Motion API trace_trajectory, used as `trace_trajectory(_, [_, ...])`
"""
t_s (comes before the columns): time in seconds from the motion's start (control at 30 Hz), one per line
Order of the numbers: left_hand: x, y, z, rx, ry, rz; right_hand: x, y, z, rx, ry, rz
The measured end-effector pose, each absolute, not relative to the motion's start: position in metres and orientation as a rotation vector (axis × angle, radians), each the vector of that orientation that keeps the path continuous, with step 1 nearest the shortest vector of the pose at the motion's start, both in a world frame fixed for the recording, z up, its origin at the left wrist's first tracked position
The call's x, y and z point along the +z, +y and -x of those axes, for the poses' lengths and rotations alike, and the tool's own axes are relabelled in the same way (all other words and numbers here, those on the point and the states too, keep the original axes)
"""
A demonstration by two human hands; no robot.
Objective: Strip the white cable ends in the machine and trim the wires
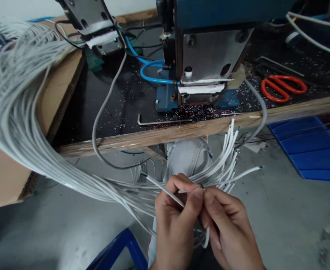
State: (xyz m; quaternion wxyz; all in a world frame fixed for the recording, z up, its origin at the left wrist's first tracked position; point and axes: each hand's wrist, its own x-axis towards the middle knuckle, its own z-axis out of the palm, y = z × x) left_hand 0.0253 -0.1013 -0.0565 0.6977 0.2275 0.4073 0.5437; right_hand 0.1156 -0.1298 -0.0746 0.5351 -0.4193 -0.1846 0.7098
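My left hand [178, 217] and my right hand [226, 221] meet at their fingertips in front of the bench. Both pinch the end of a white cable [207, 238], where tiny coloured wire tips show between the fingers. A second white cable [165, 189] with a dark green tip crosses my left hand between thumb and forefinger. Behind the hands runs a thick bundle of white cables [83, 183], lying across my lap from the left. Their cut ends [229, 138], several with coloured wire tips, fan out to the right. My palms hide part of the held cable.
A blue and steel machine [215, 52] stands on the dark bench, with a second machine [94, 26] to its left. A hex key [165, 122] and orange-handled scissors [283, 88] lie among wire scraps. Cardboard [66, 86] supports the bundle. A blue stool [119, 247] and blue bin [311, 146] stand below.
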Motion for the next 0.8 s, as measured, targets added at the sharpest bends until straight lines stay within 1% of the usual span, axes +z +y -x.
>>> trace_trajectory(0.4, [-0.0561, -0.0992, -0.0244, 1.144, 0.874, -0.506, -0.0674, -0.1217, -0.1189, 1.660, -0.465, 1.038])
trace_trajectory(0.63, [-0.0558, -0.1039, -0.0265, 1.117, 0.958, -0.480, -0.0738, -0.1275, -0.1214, 1.585, -0.562, 1.138])
trace_trajectory(0.8, [-0.0549, -0.1038, -0.0240, 1.067, 0.974, -0.513, -0.0724, -0.1276, -0.1241, 1.590, -0.601, 1.135])
